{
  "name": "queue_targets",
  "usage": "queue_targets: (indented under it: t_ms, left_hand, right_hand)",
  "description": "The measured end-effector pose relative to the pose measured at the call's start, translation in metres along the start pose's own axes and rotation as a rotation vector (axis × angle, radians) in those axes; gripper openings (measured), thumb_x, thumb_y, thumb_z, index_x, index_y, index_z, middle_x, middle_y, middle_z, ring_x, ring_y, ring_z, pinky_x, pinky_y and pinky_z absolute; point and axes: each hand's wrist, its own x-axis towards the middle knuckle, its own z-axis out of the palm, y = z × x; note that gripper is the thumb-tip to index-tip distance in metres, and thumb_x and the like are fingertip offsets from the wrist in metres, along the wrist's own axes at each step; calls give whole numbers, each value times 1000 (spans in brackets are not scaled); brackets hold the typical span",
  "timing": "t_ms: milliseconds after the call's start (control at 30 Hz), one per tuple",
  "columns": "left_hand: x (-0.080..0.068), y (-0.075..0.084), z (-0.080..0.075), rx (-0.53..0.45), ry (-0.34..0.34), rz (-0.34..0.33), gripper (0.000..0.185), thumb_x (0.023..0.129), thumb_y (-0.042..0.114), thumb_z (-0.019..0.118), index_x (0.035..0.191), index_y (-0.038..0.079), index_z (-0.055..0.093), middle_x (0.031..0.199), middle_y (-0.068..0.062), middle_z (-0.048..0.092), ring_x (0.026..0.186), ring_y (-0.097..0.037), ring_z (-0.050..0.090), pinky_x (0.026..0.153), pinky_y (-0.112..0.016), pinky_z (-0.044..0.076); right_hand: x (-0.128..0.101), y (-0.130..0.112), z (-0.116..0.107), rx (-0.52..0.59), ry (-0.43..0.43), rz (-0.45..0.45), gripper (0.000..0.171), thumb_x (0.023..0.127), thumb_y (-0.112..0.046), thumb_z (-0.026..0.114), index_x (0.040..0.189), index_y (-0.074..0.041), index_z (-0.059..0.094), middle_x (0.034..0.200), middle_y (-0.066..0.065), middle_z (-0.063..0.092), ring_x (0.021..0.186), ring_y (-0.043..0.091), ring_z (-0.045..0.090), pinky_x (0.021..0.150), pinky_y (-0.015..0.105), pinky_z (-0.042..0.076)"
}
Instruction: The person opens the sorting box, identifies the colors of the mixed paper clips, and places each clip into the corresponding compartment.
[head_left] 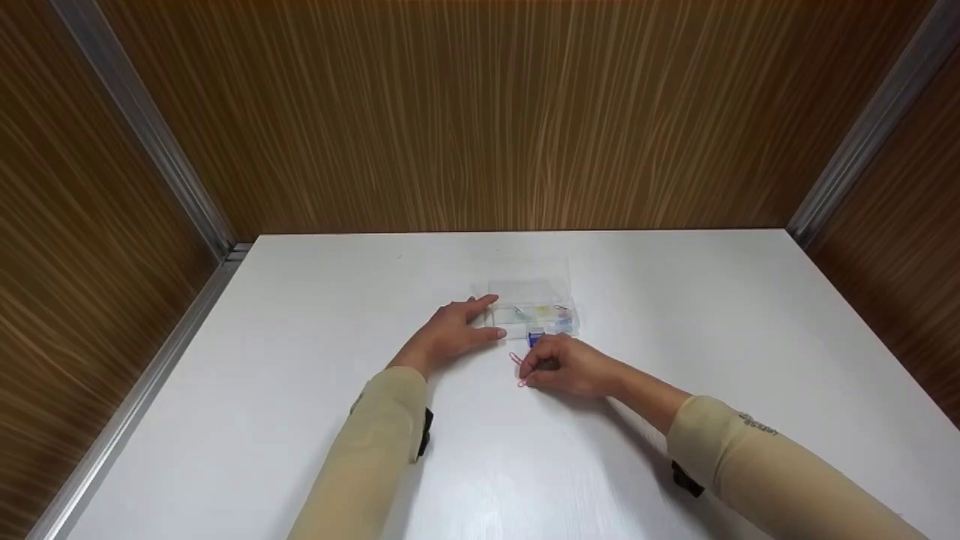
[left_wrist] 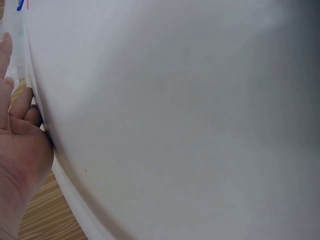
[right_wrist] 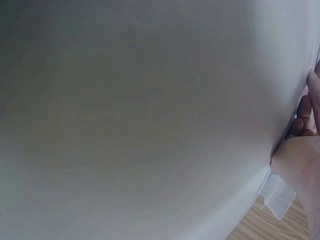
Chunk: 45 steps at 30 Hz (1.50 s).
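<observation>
A small clear plastic compartment box (head_left: 534,311) with its lid open lies on the white table (head_left: 300,360); coloured paper clips show inside it. My left hand (head_left: 456,331) rests flat against the box's left end, fingers straight. My right hand (head_left: 564,365) sits just in front of the box with fingers curled, pinching a pink paper clip (head_left: 519,370) against the table. In the left wrist view the left hand (left_wrist: 17,135) lies beside the table surface with the box edge (left_wrist: 22,55) at its fingertips. The right wrist view shows the right hand (right_wrist: 302,155) and a corner of the box (right_wrist: 279,200).
Wood-grain walls with metal corner strips (head_left: 142,135) enclose the table on three sides. Bare white tabletop stretches to the left, right and front of the box.
</observation>
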Motion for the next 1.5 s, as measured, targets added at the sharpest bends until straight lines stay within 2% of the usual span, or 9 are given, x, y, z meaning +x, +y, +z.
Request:
queue_targets:
  t_ms: [300, 733, 1033, 1233, 1500]
  left_hand:
    - [2, 0, -2, 7, 1, 18, 73, 98, 52, 73, 163, 33, 45, 169, -4, 39, 159, -27, 28, 128, -47, 21]
    - [0, 3, -2, -4, 2, 15, 73, 99, 51, 73, 164, 32, 44, 169, -5, 38, 159, -28, 27, 129, -47, 20]
    - [2, 2, -2, 3, -4, 40, 74, 99, 49, 73, 164, 30, 44, 168, 0, 39, 159, -26, 28, 129, -43, 21]
    - [1, 0, 0, 0, -3, -14, 74, 98, 54, 73, 163, 37, 44, 169, -4, 38, 159, -27, 27, 129, -47, 19]
    - [1, -1, 1, 13, 0, -14, 74, 97, 55, 73, 163, 39, 44, 169, -5, 37, 159, -28, 27, 129, -48, 19]
  right_hand:
    - [1, 0, -1, -38, 11, -43, 7, 95, -4, 78, 94, -10, 82, 95, 2, 73, 93, 18, 60, 87, 29, 45]
    - [0, -1, -3, -29, 1, -7, 7, 96, -6, 78, 96, -11, 82, 97, 3, 73, 95, 21, 60, 88, 31, 46]
    - [0, -2, -3, -28, 15, 50, 6, 96, -10, 80, 97, -16, 83, 99, 1, 72, 97, 20, 60, 89, 30, 43]
    - [-1, 2, -2, -14, 14, 72, 7, 98, -11, 78, 99, -16, 82, 100, -3, 73, 97, 15, 61, 87, 27, 47]
    - [-4, -1, -3, 88, 42, 192, 7, 100, -13, 76, 103, -14, 81, 100, 0, 73, 98, 18, 59, 84, 24, 47]
